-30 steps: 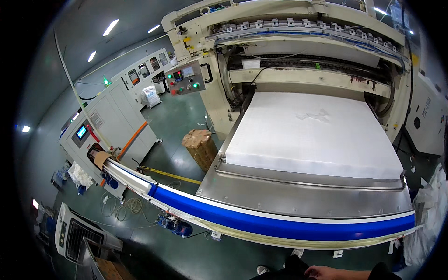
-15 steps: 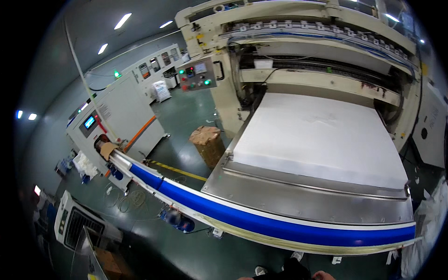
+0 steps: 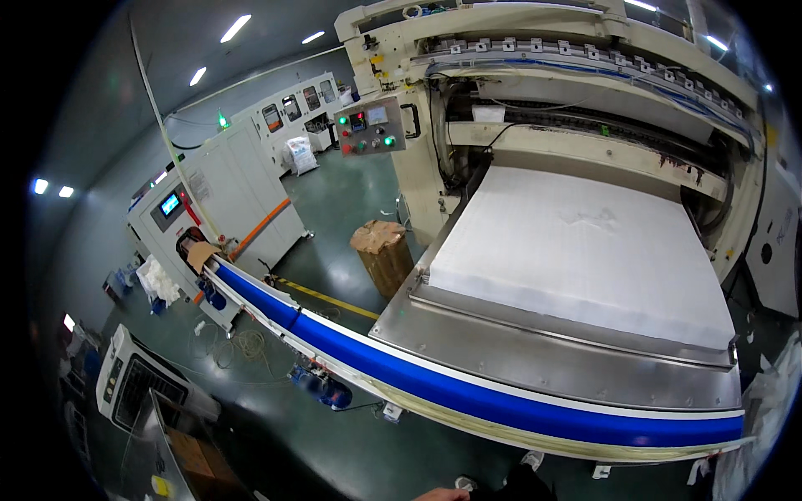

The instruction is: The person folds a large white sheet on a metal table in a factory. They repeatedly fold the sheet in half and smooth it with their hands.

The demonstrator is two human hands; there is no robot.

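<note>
Only a small part of my left hand [image 3: 443, 495] shows at the bottom edge, beside my shoes. Its fingers are cut off, so whether it holds anything cannot be told. My right hand is out of the picture. Closest ahead of me runs a long conveyor with a blue belt [image 3: 493, 407]. Beyond it, a wide stack of white sheets [image 3: 576, 250] lies on a metal table [image 3: 535, 355] that feeds into a large cream machine [image 3: 418, 175]. Neither hand is seen touching these.
A control panel [image 3: 373, 128] with lit buttons is on the machine's left post. A brown wrapped roll [image 3: 383, 263] stands on the floor. The belt leads to a white cabinet [image 3: 242, 188]. At lower left are an air cooler [image 3: 142, 386] and a carton [image 3: 200, 461]; clear plastic [image 3: 764, 426] hangs at right.
The view has shifted slightly, so the machine and the stack appear a little farther right. My right hand has left the lower edge, and slightly more of my left hand shows.
</note>
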